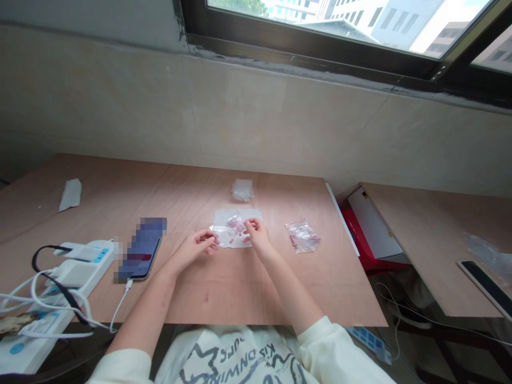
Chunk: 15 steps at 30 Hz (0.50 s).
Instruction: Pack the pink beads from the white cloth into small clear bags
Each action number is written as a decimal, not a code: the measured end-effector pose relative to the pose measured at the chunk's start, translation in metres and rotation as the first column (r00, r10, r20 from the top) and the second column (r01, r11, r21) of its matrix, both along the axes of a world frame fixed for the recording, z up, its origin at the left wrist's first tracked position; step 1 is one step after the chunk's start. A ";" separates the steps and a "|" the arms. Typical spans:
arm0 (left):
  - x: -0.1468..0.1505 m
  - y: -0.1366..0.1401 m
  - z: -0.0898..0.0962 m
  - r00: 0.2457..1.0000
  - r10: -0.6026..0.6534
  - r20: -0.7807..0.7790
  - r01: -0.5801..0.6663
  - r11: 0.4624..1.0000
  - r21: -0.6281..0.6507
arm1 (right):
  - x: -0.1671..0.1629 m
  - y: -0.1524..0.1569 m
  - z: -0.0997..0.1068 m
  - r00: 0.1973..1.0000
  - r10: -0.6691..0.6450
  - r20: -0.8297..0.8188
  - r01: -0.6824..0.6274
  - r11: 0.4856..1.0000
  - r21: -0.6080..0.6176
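A white sheet (256, 214) lies on the wooden table, with small pink pieces (237, 226) and a clear plastic bag (232, 218) on it. At the sheet's left edge, my left hand (198, 245) has its fingers bent and the thumb close to the index finger. Something thin and clear shows by those fingertips, too small to name. My right hand (258, 233) is over the sheet's right side, thumb and fingers pinched together beside the pink pieces. What the pinch holds, if anything, is hidden.
A bag of pink pieces (303, 236) lies to the right, and a stack of clear bags (242, 190) behind the sheet. On the left are a charging phone (142, 253), a power strip (76, 282) with tangled cables, and a paper scrap (71, 194). The table's right edge borders a gap.
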<state>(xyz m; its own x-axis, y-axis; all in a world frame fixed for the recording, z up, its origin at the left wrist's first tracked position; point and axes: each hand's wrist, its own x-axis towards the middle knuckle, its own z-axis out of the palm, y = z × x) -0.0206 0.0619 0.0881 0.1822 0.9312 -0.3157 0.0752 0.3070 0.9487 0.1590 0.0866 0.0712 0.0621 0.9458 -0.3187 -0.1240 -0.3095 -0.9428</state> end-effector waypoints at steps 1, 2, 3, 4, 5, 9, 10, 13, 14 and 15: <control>-0.001 0.000 -0.003 1.000 0.010 -0.021 -0.010 1.000 -0.022 | 0.002 0.000 0.004 0.999 0.002 0.044 -0.004 0.999 0.043; -0.002 0.000 -0.004 0.998 0.050 -0.039 -0.051 0.998 -0.028 | 0.004 -0.001 0.009 0.995 0.011 0.094 -0.019 0.996 0.088; -0.002 0.001 -0.005 0.993 0.108 -0.047 -0.109 0.994 -0.017 | 0.007 -0.002 0.014 0.988 0.024 0.151 -0.045 0.990 0.135; -0.001 0.003 -0.005 0.986 0.164 -0.043 -0.164 0.986 0.004 | 0.009 -0.004 0.019 0.977 0.038 0.209 -0.077 0.980 0.182; 0.001 0.006 -0.003 0.979 0.202 -0.027 -0.201 0.979 0.029 | 0.010 -0.006 0.024 0.963 0.050 0.263 -0.111 0.968 0.225; 0.014 0.016 0.013 0.995 0.101 0.005 -0.101 0.988 0.115 | 0.010 -0.011 0.039 0.920 0.074 0.384 -0.205 0.928 0.312; 0.018 0.017 0.018 0.999 0.045 0.003 -0.045 0.991 0.129 | 0.009 -0.011 0.041 0.915 0.071 0.397 -0.210 0.925 0.317; 0.024 0.017 0.029 0.998 -0.047 0.040 0.040 0.987 0.153 | 0.008 -0.013 0.047 0.905 0.061 0.420 -0.203 0.931 0.303; 0.024 0.016 0.031 0.997 -0.049 0.060 0.040 0.988 0.151 | 0.009 -0.013 0.049 0.902 0.061 0.427 -0.203 0.934 0.295; 0.024 0.015 0.033 0.996 -0.048 0.074 0.037 0.989 0.145 | 0.009 -0.014 0.051 0.900 0.067 0.432 -0.208 0.935 0.288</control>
